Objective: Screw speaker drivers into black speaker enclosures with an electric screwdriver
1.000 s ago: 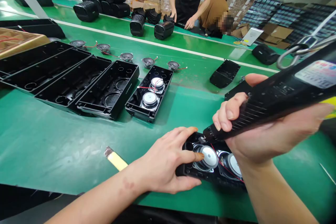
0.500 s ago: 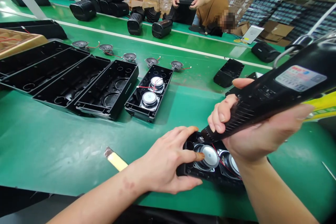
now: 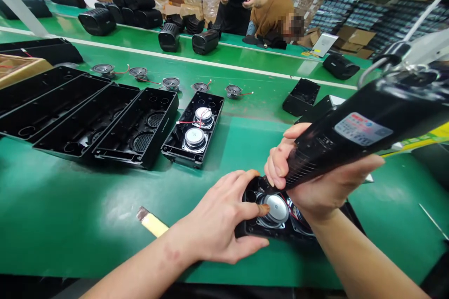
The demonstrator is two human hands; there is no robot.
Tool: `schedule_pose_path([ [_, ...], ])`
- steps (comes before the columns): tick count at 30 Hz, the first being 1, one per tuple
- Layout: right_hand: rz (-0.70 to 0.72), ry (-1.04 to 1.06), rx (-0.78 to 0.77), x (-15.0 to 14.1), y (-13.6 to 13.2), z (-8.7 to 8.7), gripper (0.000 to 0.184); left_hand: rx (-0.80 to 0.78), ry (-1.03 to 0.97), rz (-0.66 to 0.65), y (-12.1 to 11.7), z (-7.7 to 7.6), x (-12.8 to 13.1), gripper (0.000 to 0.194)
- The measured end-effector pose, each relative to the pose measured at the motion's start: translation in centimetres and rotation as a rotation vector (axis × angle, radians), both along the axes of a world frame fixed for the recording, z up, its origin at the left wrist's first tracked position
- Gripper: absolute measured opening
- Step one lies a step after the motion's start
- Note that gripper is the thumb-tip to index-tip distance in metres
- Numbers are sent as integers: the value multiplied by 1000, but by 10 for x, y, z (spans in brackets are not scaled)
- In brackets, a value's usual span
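My left hand (image 3: 219, 217) grips the left end of a black speaker housing (image 3: 257, 233) lying open on the green table near me, thumb and fingers around its edge and on a silver driver (image 3: 277, 208) inside. My right hand (image 3: 315, 182) is wrapped round a black electric screwdriver (image 3: 365, 131), held slanted with its tip pointing down into the housing. Red wires run between the two drivers in the housing.
A second housing with two drivers (image 3: 194, 128) and a row of empty black housings (image 3: 87, 117) lie to the left. Loose small drivers (image 3: 171, 83) line the belt behind. Finished black speakers (image 3: 168, 36) and other people stand at the far table. A taped strip (image 3: 152, 222) lies near my wrist.
My right hand has tilted the screwdriver steeper and brought its tip lower and left into the housing. My left hand stays on the housing. The view has shifted slightly.
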State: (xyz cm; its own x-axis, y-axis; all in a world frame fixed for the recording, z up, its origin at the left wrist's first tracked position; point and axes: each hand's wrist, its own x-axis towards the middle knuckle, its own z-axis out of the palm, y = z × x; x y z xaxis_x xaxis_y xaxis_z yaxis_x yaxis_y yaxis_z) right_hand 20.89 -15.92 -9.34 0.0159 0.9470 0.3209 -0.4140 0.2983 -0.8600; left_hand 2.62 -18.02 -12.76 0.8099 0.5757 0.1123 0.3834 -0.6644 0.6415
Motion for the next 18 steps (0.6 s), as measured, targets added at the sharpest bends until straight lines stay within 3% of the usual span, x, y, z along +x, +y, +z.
schedule_pose_path([
  [12, 37, 3, 34, -6, -2, -2, 61, 35, -6, 7, -2, -1, -1, 45],
  [15, -60, 26, 57, 8, -5, 15, 63, 90, 2, 13, -3, 3, -5, 47],
  [18, -242, -34, 162, 49, -11, 48, 61, 215, 40, 31, -4, 6, -16, 49],
])
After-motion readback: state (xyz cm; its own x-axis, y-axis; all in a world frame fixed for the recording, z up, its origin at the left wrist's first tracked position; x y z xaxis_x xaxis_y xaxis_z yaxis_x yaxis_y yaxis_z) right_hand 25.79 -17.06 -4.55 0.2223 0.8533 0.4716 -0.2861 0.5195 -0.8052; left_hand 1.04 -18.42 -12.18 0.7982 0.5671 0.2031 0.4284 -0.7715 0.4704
